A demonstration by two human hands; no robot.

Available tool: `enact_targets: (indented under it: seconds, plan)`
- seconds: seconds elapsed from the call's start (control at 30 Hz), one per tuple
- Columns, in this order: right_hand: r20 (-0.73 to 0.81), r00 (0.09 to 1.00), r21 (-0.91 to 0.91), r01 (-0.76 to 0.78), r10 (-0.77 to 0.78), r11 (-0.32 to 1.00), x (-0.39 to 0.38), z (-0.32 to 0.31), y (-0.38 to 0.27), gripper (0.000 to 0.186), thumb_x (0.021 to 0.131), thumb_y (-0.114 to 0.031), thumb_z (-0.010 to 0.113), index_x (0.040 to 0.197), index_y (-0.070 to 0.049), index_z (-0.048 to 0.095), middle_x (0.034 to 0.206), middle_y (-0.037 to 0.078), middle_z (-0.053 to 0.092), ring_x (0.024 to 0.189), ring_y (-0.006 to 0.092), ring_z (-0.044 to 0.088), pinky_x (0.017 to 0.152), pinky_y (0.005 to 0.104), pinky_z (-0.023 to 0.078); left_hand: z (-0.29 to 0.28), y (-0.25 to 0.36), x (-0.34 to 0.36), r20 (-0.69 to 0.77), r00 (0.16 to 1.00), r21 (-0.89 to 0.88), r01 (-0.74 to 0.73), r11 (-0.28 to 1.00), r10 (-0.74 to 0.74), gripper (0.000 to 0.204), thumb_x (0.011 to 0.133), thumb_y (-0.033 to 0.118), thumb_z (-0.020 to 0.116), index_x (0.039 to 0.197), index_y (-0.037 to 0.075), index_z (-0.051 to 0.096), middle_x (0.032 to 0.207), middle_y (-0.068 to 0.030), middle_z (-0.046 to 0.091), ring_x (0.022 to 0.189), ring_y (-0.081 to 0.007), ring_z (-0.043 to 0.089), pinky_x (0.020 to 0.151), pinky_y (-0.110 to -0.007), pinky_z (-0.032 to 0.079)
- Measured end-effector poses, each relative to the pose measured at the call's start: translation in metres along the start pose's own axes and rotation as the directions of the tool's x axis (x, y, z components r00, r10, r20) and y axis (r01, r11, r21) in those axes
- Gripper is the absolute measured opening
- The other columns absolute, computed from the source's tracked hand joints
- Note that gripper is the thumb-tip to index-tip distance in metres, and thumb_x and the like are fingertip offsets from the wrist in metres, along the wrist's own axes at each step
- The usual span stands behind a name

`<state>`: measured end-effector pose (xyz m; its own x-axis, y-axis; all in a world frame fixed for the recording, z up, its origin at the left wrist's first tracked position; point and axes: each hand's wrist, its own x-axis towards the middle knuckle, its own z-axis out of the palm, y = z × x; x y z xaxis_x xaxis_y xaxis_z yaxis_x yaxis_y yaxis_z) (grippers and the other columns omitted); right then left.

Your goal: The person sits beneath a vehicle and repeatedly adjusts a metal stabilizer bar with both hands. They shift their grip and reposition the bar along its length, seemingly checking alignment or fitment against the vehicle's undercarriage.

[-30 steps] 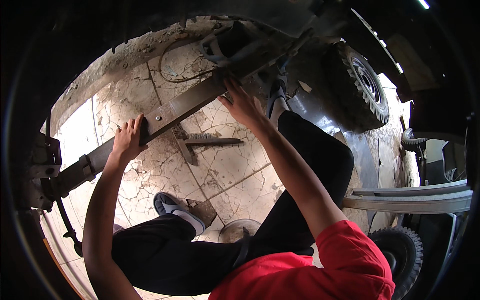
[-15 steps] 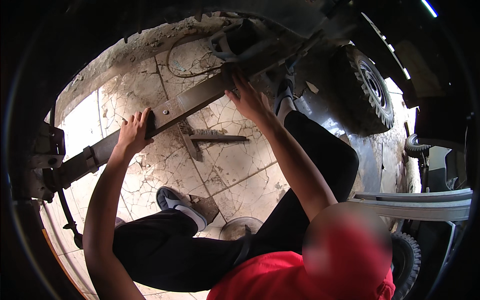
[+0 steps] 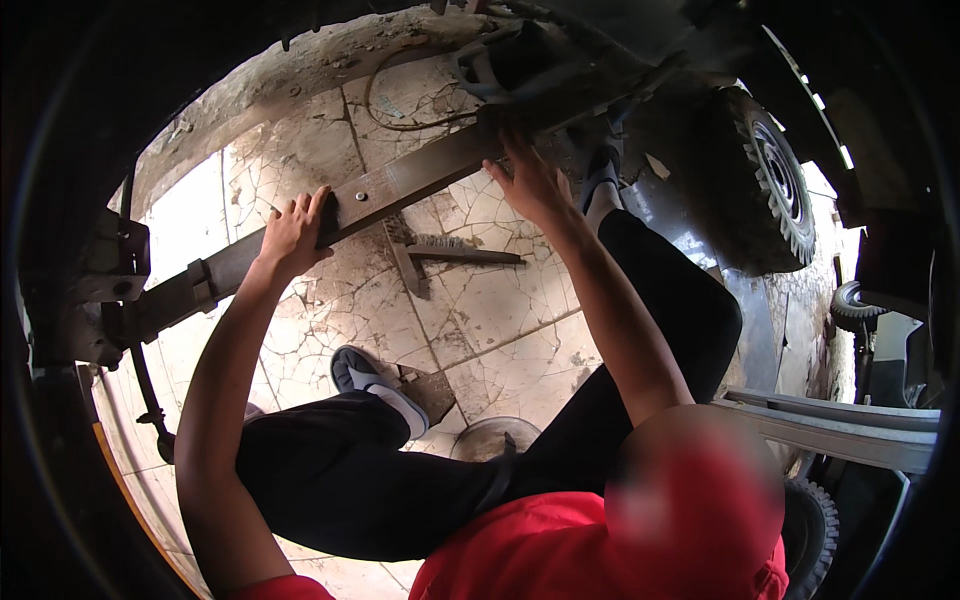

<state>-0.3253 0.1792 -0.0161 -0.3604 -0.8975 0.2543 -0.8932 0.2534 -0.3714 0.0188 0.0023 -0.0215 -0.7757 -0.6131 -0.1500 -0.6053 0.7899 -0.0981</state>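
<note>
My view has swung, so everything sits farther right and a little higher than it does 1 second ago. My 2 hands have stayed in nearly the same places along the leaf spring (image 3: 430, 165), close to the same round bolt head (image 3: 361, 196). I take that to mean the work is holding at this stretch, with only my head shifting.

The spring runs slantwise in front of me, off the floor (image 3: 510, 300), from the metal clip (image 3: 201, 285) at lower left up into shadow at upper right. My left hand (image 3: 293, 235) lies over it between clip and bolt head, fingers across the top and thumb toward the near edge, right beside a dark block (image 3: 328, 222). I can't tell whether that grip is closed on the block or only pressing. My right hand (image 3: 532, 178) reaches the spring on the other side of the bolt head, thumb spread away, fingertips at a second dark piece (image 3: 490, 122); shadow hides whether they curl around anything.

Below, a brush with pale bristles (image 3: 435, 241) lies untouched on the cracked tiles, between the spring and my left sandal (image 3: 380, 385). A treaded tyre (image 3: 745, 180) stands off to the right.
</note>
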Motion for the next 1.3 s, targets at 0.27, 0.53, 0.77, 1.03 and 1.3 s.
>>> enact_targets:
  seconds: [0.27, 0.53, 0.77, 1.03, 1.3]
  plan:
    - [-0.217, 0.974, 0.062, -0.058, 0.07, 0.996, 0.023, 0.018, 0.007, 0.028, 0.097, -0.028, 0.059, 0.121, -0.015, 0.065, 0.129, 0.007, 0.066, 0.099, 0.0374, 0.069, 0.08, 0.0465, 0.059, -0.002, 0.001, 0.001, 0.04, 0.999, 0.016, 0.001, 1.0, -0.001, 0.114, 0.071, 0.043, 0.087, 0.158, 0.011, 0.022, 0.134, -0.0153, 0.051, 0.124, -0.0326, 0.054, 0.097, -0.049, 0.047]
    - [-0.039, 0.986, 0.404, -0.135, 0.165, 0.905, -0.021, 0.006, -0.012, 0.027, 0.102, -0.029, 0.057, 0.109, -0.006, 0.067, 0.083, 0.013, 0.069, 0.075, 0.0269, 0.07, 0.063, 0.0418, 0.056, 0.002, -0.003, 0.0, 0.076, 0.997, 0.036, 0.03, 0.999, -0.033, 0.117, 0.072, 0.046, 0.087, 0.16, 0.011, 0.019, 0.136, -0.0151, 0.051, 0.125, -0.0314, 0.053, 0.097, -0.05, 0.047]
    - [0.363, 0.907, 0.819, -0.42, 0.215, 0.391, -0.041, -0.045, -0.027, 0.024, 0.104, -0.033, 0.054, 0.104, -0.01, 0.062, 0.062, -0.008, 0.037, 0.053, 0.0046, 0.039, 0.068, 0.037, 0.06, -0.046, 0.027, 0.02, -0.199, 0.959, -0.101, -0.223, 0.97, 0.2, 0.108, 0.08, 0.055, 0.079, 0.16, 0.011, 0.022, 0.148, -0.0217, 0.044, 0.134, -0.0361, 0.047, 0.106, -0.051, 0.044]
    - [0.509, 0.853, 0.553, -0.427, 0.115, 0.715, -0.041, -0.153, -0.073, 0.028, 0.103, -0.032, 0.056, 0.108, -0.005, 0.063, 0.067, -0.003, 0.046, 0.06, 0.008, 0.05, 0.067, 0.0374, 0.059, -0.15, 0.116, 0.014, -0.22, 0.887, -0.651, -0.443, 0.616, 0.406, 0.075, 0.092, 0.045, 0.073, 0.151, 0.014, 0.038, 0.124, -0.0127, 0.065, 0.121, -0.0261, 0.062, 0.105, -0.041, 0.048]
    - [0.432, 0.9, -0.026, 0.067, -0.049, 0.997, 0.0, -0.211, -0.087, 0.05, 0.102, -0.043, 0.052, 0.14, -0.011, 0.052, 0.125, 0.017, 0.065, 0.114, 0.0307, 0.063, 0.095, 0.0415, 0.049, -0.17, 0.132, 0.043, -0.061, 0.97, -0.412, -0.239, 0.879, 0.235, 0.032, 0.096, 0.033, 0.067, 0.112, 0.006, 0.066, 0.107, -0.0151, 0.07, 0.099, -0.0267, 0.07, 0.084, -0.043, 0.054]
